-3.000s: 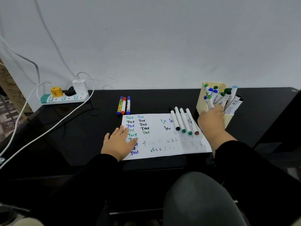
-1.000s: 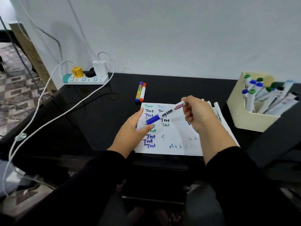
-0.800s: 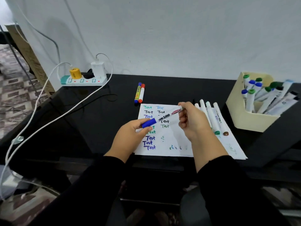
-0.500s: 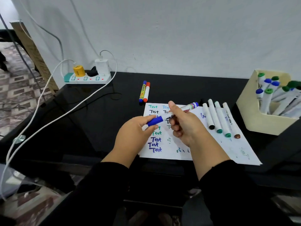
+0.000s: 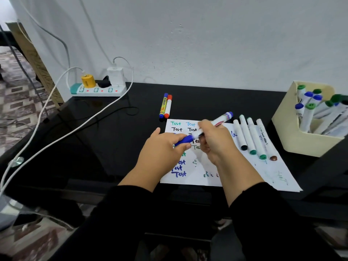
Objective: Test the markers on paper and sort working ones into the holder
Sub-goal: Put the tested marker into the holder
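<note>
A white sheet of paper [image 5: 233, 172] with rows of "Test" scribbles lies on the black desk. Above it my right hand [image 5: 216, 142] grips the barrel of a white marker with a blue end [image 5: 223, 117]. My left hand [image 5: 163, 147] pinches that marker's blue cap [image 5: 183, 141], which sits against the marker's tip. Several white markers [image 5: 252, 137] lie side by side on the paper's right part. A cream holder [image 5: 293, 136] at the right edge is full of markers [image 5: 308, 110]. A blue and a red marker [image 5: 165, 106] lie behind the paper.
A power strip [image 5: 98, 89] with a yellow plug and a white charger stands at the back left. White cables [image 5: 56, 136] trail from it across the desk's left side. The white wall runs along the desk's back edge.
My right hand left the holder and picked up the third marker from behind the paper. My left hand lifted off the paper and took its blue cap; both hands now hold it over the paper.
</note>
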